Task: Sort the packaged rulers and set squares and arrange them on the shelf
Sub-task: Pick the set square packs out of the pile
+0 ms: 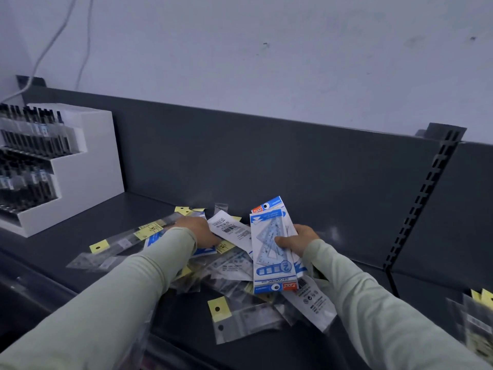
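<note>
Right hand (296, 240): thumb across the front, fingers behind, gripping a small stack of blue-and-white set square packs (274, 252). Stack held upright, raised off the heap, printed face toward the camera. Front pack with its header end down and lettering inverted; the pack behind it with header end up.

Left hand (197, 231): palm down, on the far left part of the loose pile (234, 271), just beside the held stack. Fingertips at or under a white-backed pack with a barcode (232, 231). Fingers mostly hidden by the back of the hand; not possible to tell whether holding a pack or only resting on it.

Pile spread on the dark grey shelf (80, 225), between and below both hands, mostly clear sleeves with yellow hang tags. Long ruler packs (128, 240) fanned out to the left of the left forearm, lying flat. One clear pack with a yellow tag (234, 319) nearest the camera, between the two sleeves.

White stepped display stand (88, 166) with dark pens at the far left of the shelf, well apart from the pile. More yellow-tagged packs (477, 324) at the right edge, beyond the slotted upright (421, 198). Two cables (53, 38) hanging down the pale wall above the stand.
</note>
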Action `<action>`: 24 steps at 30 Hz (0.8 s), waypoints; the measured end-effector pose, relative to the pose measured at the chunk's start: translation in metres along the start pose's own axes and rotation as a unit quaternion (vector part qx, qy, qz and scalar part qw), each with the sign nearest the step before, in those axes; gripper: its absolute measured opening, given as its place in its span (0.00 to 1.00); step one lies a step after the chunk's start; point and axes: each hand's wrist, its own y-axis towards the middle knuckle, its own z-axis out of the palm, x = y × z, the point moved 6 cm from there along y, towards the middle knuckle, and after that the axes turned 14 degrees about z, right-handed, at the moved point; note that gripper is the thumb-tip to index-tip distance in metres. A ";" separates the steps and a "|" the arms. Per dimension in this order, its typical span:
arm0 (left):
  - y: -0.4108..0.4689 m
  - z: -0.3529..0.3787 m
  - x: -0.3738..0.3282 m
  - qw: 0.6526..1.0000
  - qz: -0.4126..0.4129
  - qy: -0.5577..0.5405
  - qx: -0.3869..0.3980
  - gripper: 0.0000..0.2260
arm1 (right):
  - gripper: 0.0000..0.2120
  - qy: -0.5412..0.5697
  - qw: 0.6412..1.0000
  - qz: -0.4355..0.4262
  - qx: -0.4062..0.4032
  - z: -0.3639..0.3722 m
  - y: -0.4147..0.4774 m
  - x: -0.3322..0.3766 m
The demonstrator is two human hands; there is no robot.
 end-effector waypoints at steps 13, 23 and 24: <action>0.012 -0.032 -0.024 0.965 0.079 0.035 -0.249 0.08 | 0.06 0.019 1.000 0.023 0.002 -0.008 0.008 -0.006; 0.035 -0.008 -0.046 0.979 0.114 -0.101 -0.138 0.24 | 0.07 0.025 0.999 0.036 -0.005 -0.013 0.016 -0.011; 0.040 -0.005 -0.042 0.978 0.087 -0.147 -0.123 0.27 | 0.06 0.022 0.999 0.037 -0.005 -0.013 0.016 -0.011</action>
